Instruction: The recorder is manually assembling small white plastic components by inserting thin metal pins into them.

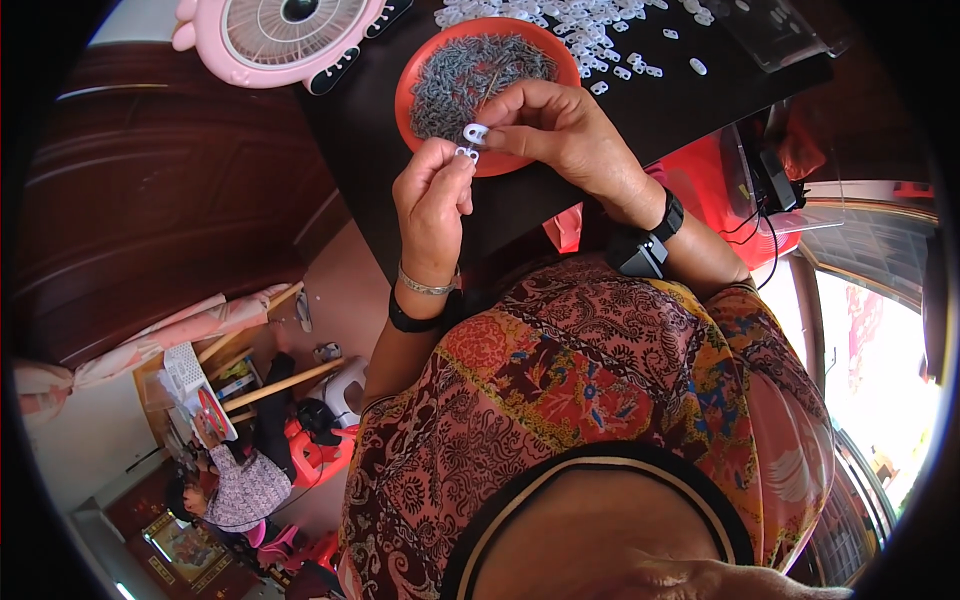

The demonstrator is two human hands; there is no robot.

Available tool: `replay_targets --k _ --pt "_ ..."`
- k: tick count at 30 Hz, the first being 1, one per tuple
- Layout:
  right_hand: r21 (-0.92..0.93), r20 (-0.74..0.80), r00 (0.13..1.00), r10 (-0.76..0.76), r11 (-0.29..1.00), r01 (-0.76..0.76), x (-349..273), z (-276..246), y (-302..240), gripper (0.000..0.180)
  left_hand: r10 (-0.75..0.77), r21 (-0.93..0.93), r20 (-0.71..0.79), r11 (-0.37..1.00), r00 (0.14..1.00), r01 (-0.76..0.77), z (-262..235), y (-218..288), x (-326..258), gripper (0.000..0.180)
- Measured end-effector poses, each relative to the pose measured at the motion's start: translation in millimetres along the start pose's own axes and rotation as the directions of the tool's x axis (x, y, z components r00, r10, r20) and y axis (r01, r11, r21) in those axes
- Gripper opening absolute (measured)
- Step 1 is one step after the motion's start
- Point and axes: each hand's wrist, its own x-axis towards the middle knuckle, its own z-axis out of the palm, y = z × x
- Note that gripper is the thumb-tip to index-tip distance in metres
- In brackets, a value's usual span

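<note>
White upper link [476,133]: at 12 o'clock, pinched by the right hand [570,135]; probably light, stiff, slippery, best held by its edges.
Lower link [467,155]: at its 7 o'clock, pinched by the left hand [436,195].
Orange bowl [404,100]: behind the fingers, holding grey parts [450,85].
Worktop [700,95]: loose links [592,42] at 1 o'clock.

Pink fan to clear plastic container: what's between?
Head view: the orange bowl of small grey parts, then scattered white pieces, on the dark table.
</note>
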Motion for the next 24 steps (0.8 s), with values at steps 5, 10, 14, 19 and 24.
replay_targets --k 5,10,14,19,24 --pt "-0.072 0.020 1.000 -0.019 0.997 0.020 -2.9 1.5 2.1 0.011 -0.004 0.060 0.004 0.998 1.000 0.003 4.6 2.2 -2.0 0.015" --pt "-0.046 0.030 0.999 -0.043 0.998 0.044 -6.6 2.5 3.8 0.010 0.013 0.009 -0.003 1.000 1.000 -0.013 5.9 -3.2 -2.2 0.015" --pt "-0.058 0.026 0.999 -0.040 0.997 0.042 -7.8 2.1 4.5 0.010 0.010 0.018 0.011 1.000 1.000 -0.010 5.5 -1.9 -2.4 0.015" --pt "-0.044 0.015 0.998 -0.065 0.997 0.066 -9.2 4.4 5.0 0.010 0.003 -0.010 0.023 1.000 1.000 -0.003 6.8 -1.0 -1.3 0.015" --pt "-0.055 -0.003 0.998 -0.070 0.996 0.070 -6.5 3.8 1.9 0.009 0.011 0.024 0.045 1.000 0.999 -0.012 6.9 2.1 1.6 0.015"
